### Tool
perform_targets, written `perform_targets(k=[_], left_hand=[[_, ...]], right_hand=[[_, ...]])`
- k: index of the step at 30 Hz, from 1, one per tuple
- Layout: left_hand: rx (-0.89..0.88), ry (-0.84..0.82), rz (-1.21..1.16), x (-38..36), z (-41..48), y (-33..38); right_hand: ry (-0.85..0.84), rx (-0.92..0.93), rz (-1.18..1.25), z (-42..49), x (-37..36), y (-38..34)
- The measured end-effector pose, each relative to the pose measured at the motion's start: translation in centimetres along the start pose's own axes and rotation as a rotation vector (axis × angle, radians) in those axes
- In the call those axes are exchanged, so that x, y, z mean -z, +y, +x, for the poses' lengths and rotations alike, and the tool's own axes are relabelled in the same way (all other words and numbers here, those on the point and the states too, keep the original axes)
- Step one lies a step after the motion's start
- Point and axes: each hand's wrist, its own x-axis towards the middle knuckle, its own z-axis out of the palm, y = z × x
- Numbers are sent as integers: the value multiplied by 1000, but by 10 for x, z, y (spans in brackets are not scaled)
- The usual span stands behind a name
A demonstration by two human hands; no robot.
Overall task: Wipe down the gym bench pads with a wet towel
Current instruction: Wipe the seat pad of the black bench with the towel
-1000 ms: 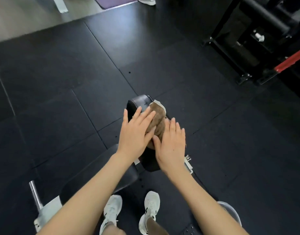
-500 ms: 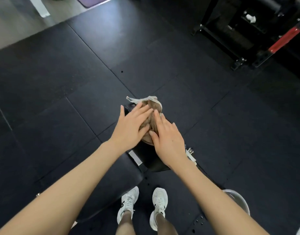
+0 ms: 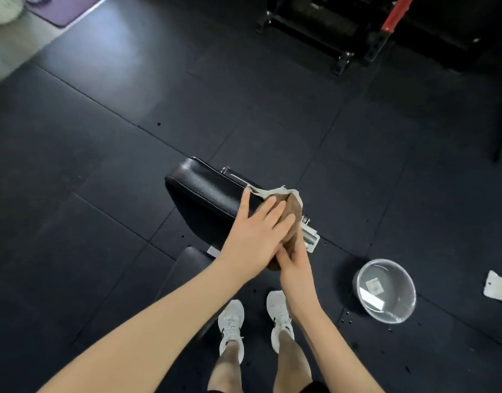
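A black gym bench pad point(image 3: 207, 191) lies in the middle of the view, its far end bare. A brown towel point(image 3: 293, 211) with a pale edge is draped over the pad's near right side. My left hand point(image 3: 255, 239) lies flat on the towel with straight fingers and presses it against the pad. My right hand point(image 3: 293, 268) holds the towel's lower part at the pad's right edge, thumb on top, with its fingers hidden behind the cloth.
A second black pad point(image 3: 187, 268) sits nearer to me on the left. A clear bowl of water point(image 3: 384, 290) stands on the rubber floor at right, and a white object point(image 3: 499, 287) lies beyond it. A black rack with a red part point(image 3: 391, 15) stands at the back right.
Both hands and the towel have slid from the pad's far end toward its near right side, baring the far end. The view has shifted and the bowl has come fully into sight.
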Motion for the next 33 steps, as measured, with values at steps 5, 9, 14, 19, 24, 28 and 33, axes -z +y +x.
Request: perform_targets(k=[5,9,14,19,24,28,33], left_hand=[[215,128,-128,10,-14,-60],[303,114,-122,11,-26,-95],[469,80,-135,11,-32,-142],[363,39,-115,12,-29,-115],[226,15,-134,11,-19,-60],[151,16,-111,3,-18,-16],[28,21,18,-15,-34,29]], right_hand=[[110,156,-732,18,-36,-16],[240,347,-1163,42,-69,-23],[155,429,-1356,58,-110,-38],[248,469,-1316,46,-80,-15],[362,381,-1054,21,-45,21],[230,173,-544,4,-33,32],[119,-63,-191,-13,-9,47]])
